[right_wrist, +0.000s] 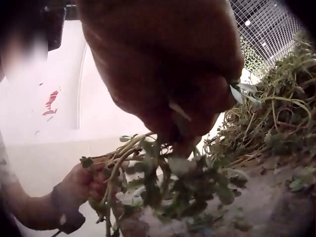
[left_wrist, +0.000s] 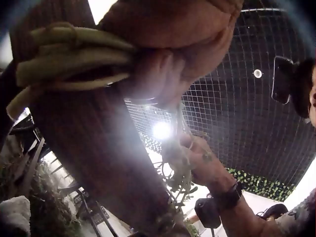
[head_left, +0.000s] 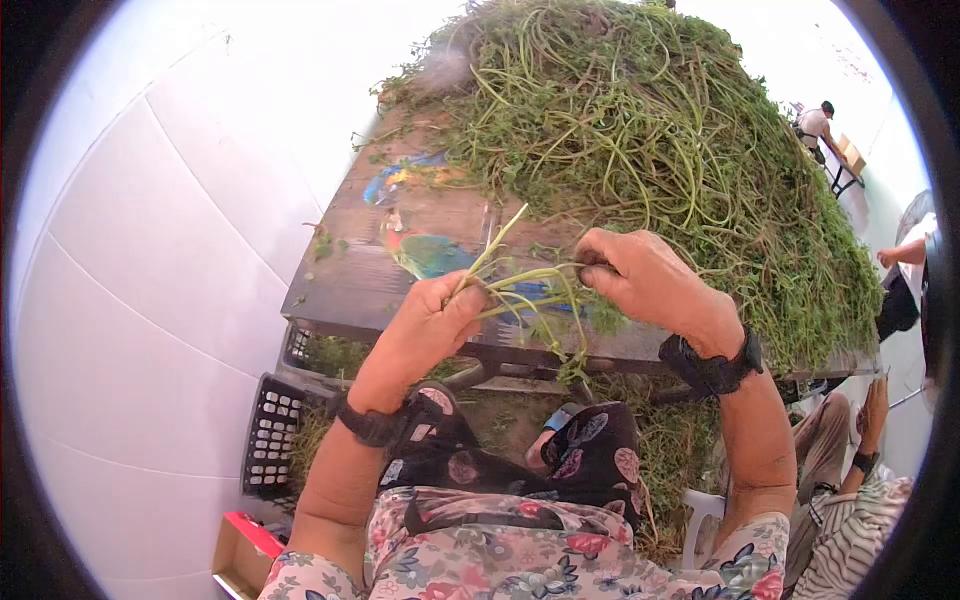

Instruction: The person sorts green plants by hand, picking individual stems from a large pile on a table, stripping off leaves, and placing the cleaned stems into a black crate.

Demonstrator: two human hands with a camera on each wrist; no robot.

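Observation:
My left hand (head_left: 425, 325) grips a small bunch of pale green stems (head_left: 518, 281) over the near edge of the table. Thick cut-looking ends (left_wrist: 74, 57) of the stems stick out of the left fist in the left wrist view. Across from it, my right hand (head_left: 655, 283) has curled fingers and pinches a thin stem of the same bunch, hiding the exact pinch spot. Leafy tips (right_wrist: 192, 185) hang below the right hand in the right wrist view. Behind both hands rises a large heap of leafy green stems (head_left: 640, 120) on the table.
The wooden table (head_left: 330, 275) has colourful bird pictures (head_left: 435, 255) on its top. Below its left edge stands a black plastic crate (head_left: 272, 430) near a red-edged cardboard box (head_left: 245, 555). Another person's striped shirt (head_left: 860, 530) shows at lower right. Loose greenery lies on the floor.

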